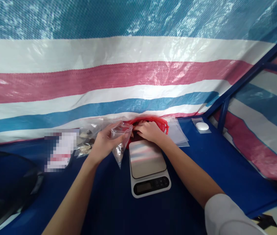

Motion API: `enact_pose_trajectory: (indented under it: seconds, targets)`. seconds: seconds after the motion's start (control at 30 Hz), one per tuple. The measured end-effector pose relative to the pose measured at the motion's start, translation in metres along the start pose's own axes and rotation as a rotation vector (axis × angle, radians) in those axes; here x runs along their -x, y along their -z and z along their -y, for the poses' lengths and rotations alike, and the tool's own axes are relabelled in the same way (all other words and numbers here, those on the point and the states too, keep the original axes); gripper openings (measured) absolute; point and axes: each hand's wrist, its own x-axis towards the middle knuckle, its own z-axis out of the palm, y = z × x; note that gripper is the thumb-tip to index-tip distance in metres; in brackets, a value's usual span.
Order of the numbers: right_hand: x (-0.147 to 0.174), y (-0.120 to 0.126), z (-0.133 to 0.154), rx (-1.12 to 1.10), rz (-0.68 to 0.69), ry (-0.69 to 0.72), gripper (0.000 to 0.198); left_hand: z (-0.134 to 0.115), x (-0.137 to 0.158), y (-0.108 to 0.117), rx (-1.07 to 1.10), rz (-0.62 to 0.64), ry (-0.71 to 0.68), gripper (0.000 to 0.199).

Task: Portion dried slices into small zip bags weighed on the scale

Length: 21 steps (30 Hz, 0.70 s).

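Between the thumb and fingers of my left hand [105, 142] is a clear plastic zip bag [119, 151], held upright with its mouth up and its pointed corner down. Small bits seem to lie low inside it. My right hand [149, 131] reaches into a red plastic bag [163, 124]; its fingers are curled, and the fingertips are partly hidden among dark brownish contents. Just in front of the red bag, a white digital kitchen scale [148, 160] stands with nothing on its plate. Its display looks dark.
Left of my left hand lie clear bags with brown and pale pieces [86, 147] and a blurred-out flat object [61, 151]. Flat clear bags [179, 132] and a white oval object [202, 126] lie at right. A dark round object [6, 189] fills the near left; striped sheeting [119, 75] walls the back.
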Motion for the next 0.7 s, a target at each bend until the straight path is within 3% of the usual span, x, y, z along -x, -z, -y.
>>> enact_pose_trajectory:
  seconds: [0.13,0.3,0.5,0.6,0.7]
  targets:
    - [0.003,-0.003,-0.007,-0.063,-0.023,-0.020,0.033,0.000,0.000,-0.001,0.003,0.012,0.004,0.079]
    - [0.013,0.002,-0.019,-0.301,-0.144,-0.059,0.029,-0.003,0.002,-0.006,-0.014,0.028,-0.032,0.078]
    - [0.030,0.029,-0.026,-0.588,-0.268,-0.068,0.023,-0.003,0.004,-0.018,-0.075,0.070,-0.145,0.066]
    - [0.037,0.046,-0.019,-0.650,-0.351,-0.001,0.021,-0.001,0.005,-0.024,-0.106,0.091,-0.204,0.064]
    - [0.041,0.058,-0.005,-0.655,-0.331,0.053,0.020,0.000,0.007,-0.029,-0.146,0.112,-0.219,0.065]
